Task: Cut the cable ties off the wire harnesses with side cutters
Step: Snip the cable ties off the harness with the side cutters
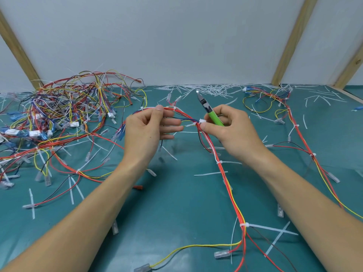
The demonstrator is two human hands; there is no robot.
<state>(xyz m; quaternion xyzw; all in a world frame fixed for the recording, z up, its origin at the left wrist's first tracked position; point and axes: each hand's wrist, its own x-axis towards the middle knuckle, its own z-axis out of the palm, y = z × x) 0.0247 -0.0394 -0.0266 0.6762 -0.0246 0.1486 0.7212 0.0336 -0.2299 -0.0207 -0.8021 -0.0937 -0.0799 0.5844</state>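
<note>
Above the green mat [176,203], the left hand [146,129] pinches a red-wired harness [225,173] between thumb and forefinger, its other fingers loosely extended. The right hand [228,127] curls round the green-handled side cutters [211,112] — tips pointing up and away — and its thumb presses the harness beside a white cable tie [202,121]. A tangled harness pile [64,107] lies far left.

Bright even light, wide-angle edge distortion
</note>
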